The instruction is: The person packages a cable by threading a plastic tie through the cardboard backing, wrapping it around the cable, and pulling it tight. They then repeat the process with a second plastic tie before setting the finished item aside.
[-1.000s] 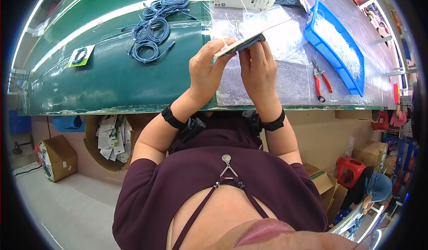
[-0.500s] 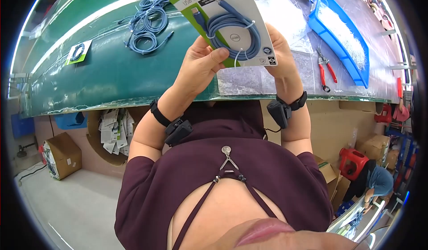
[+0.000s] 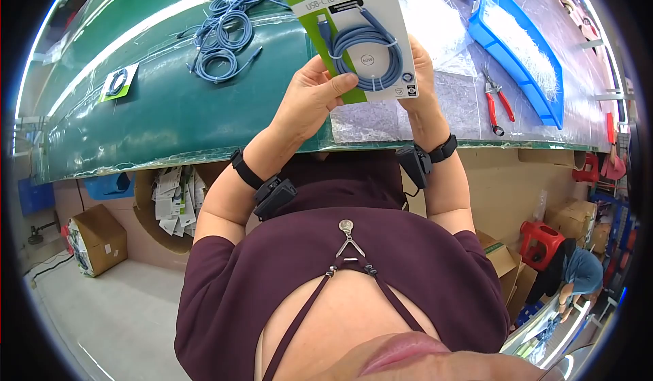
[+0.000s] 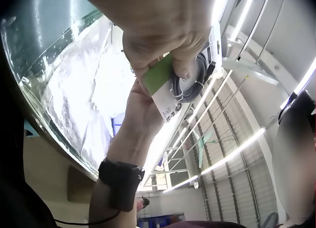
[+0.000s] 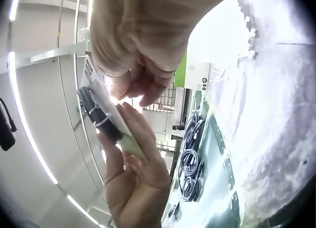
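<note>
A white and green retail card [image 3: 409, 90] printed "USB-C to USB-C cable" is held up over the table, front toward the head camera. On it a coiled blue cable [image 3: 357, 36] is fastened with white ties [image 3: 373, 82]. My left hand [image 3: 306, 99] grips the card's lower left edge, thumb on the front by the coil and fingers behind. Behind the right edge is my right hand [image 3: 423, 82], its fingers hidden in the head view. In the right wrist view the right hand [image 5: 133, 45] has bent fingers close to the card's back; I cannot tell what they pinch.
Loose blue cables [image 3: 231, 34] lie in coils on the green table covering [image 3: 163, 123]. A carded cable [image 3: 118, 82] lies to their left. On the right are red-handled cutters [image 3: 498, 102] and a blue tray [image 3: 513, 61] of thin white ties. Clear plastic [image 3: 435, 34] lies behind the card.
The card was nearly edge-on a second ago, then turned its front toward the head camera. Since then it has shifted slightly right, and the lower tie's loose loop has drawn in against the coil.
</note>
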The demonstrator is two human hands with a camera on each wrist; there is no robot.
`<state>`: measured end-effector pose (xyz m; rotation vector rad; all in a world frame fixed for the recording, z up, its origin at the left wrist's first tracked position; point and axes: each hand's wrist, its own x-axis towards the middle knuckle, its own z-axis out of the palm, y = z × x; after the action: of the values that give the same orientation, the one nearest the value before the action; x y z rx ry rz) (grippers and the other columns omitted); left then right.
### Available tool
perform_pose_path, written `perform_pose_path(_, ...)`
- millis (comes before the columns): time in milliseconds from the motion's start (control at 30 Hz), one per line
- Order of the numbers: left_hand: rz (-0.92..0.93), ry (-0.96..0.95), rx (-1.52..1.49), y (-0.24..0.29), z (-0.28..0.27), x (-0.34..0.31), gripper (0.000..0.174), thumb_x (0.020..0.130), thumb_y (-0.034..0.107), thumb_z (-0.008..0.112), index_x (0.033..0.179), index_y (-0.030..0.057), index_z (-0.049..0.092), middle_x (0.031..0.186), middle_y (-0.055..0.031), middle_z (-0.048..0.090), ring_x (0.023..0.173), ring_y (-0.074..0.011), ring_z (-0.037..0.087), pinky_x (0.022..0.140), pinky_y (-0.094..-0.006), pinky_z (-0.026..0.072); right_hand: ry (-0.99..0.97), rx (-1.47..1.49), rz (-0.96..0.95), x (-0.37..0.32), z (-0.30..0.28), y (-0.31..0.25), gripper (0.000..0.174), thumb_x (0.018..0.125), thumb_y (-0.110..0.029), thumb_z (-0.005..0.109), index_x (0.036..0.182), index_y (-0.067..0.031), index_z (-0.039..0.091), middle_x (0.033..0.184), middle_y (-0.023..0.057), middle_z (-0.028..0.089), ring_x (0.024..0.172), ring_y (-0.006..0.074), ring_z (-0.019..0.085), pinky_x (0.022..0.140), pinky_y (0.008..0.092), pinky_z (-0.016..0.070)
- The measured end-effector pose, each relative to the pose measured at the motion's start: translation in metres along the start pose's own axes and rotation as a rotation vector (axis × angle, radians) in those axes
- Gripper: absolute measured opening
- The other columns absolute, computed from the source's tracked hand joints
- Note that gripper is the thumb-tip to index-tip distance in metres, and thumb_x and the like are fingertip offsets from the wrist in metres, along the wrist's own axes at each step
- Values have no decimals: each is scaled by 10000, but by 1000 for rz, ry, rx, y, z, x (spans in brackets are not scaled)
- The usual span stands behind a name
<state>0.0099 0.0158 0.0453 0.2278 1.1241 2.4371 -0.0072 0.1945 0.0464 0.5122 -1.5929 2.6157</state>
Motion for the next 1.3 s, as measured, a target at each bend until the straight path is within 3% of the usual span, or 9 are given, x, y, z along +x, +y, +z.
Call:
perform_pose_path(100, 58, 7, -5, 0, 3, -2, 307, 872, 45, 634, 1168, 94, 568, 1065, -57, 651, 952, -153, 633, 757, -293, 541, 8, -75, -41, 0, -6, -1, 290, 820, -69, 703, 1075, -3, 580, 970, 41, 651, 838, 70, 606, 738, 197, 512)
perform_pose_path(333, 109, -8, -62, 4, 6, -5, 290, 884, 49, 621, 1167, 79, 563, 1084, -64, 643, 978, -170, 629, 793, -319, 544, -36, -729, -163, -7, -7, -15, 266, 815, -2, 660, 1069, 5, 581, 965, 46, 655, 820, 78, 606, 731, 214, 503)
perform_pose_path(633, 124, 21, -107, 2, -1, -5, 277, 902, 34, 589, 1173, 77, 554, 1108, -60, 626, 1032, -172, 602, 853, -332, 518, -64, -945, -370, -10, -2, -13, 293, 761, 14, 673, 1045, -13, 606, 957, 71, 655, 837, 121, 616, 730, 261, 495)
perform_pose_path(800, 125, 14, -117, 3, 3, -6, 270, 900, 15, 583, 1161, 78, 558, 1123, -53, 619, 1046, -168, 594, 870, -323, 507, -91, -806, -201, -10, -5, -11, 247, 807, -42, 664, 1045, -8, 610, 951, 52, 651, 838, 105, 605, 722, 255, 491)
perform_pose_path(1033, 157, 16, -27, -7, -9, -5, 319, 880, 27, 619, 1184, 100, 554, 1068, -24, 632, 954, -110, 593, 744, -248, 482, -269, -615, 93, -5, -21, -15, 262, 839, -39, 630, 1098, -2, 629, 1001, 50, 658, 895, 119, 603, 786, 267, 480)
perform_pose_path(1067, 156, 14, -26, -9, -12, -5, 319, 880, 27, 619, 1184, 100, 554, 1068, -24, 632, 954, -110, 593, 744, -248, 482, -268, -644, 79, -5, -19, -17, 270, 825, -28, 632, 1094, 2, 627, 1001, 62, 656, 900, 136, 606, 791, 277, 483)
perform_pose_path(1167, 164, -34, -38, -9, -16, -5, 318, 909, -10, 546, 1207, 101, 529, 1176, -64, 598, 1120, -215, 571, 939, -399, 488, -266, -702, 50, -3, -16, -20, 288, 798, -5, 637, 1086, 8, 621, 1001, 85, 651, 911, 171, 611, 801, 295, 489)
perform_pose_path(1267, 146, -21, -18, -8, -15, -6, 327, 909, -12, 546, 1215, 100, 521, 1185, -66, 591, 1121, -216, 570, 939, -398, 489, -295, -1029, -415, 1, -12, -20, 333, 712, 25, 660, 1041, 15, 610, 986, 114, 628, 901, 255, 599, 800, 333, 494)
perform_pose_path(1300, 137, -12, -8, -6, -14, -6, 332, 908, -13, 546, 1219, 100, 516, 1189, -67, 587, 1121, -217, 570, 939, -397, 489, -297, -1028, -415, 2, -12, -21, 333, 712, 25, 660, 1041, 15, 610, 986, 114, 628, 901, 255, 599, 800, 333, 494)
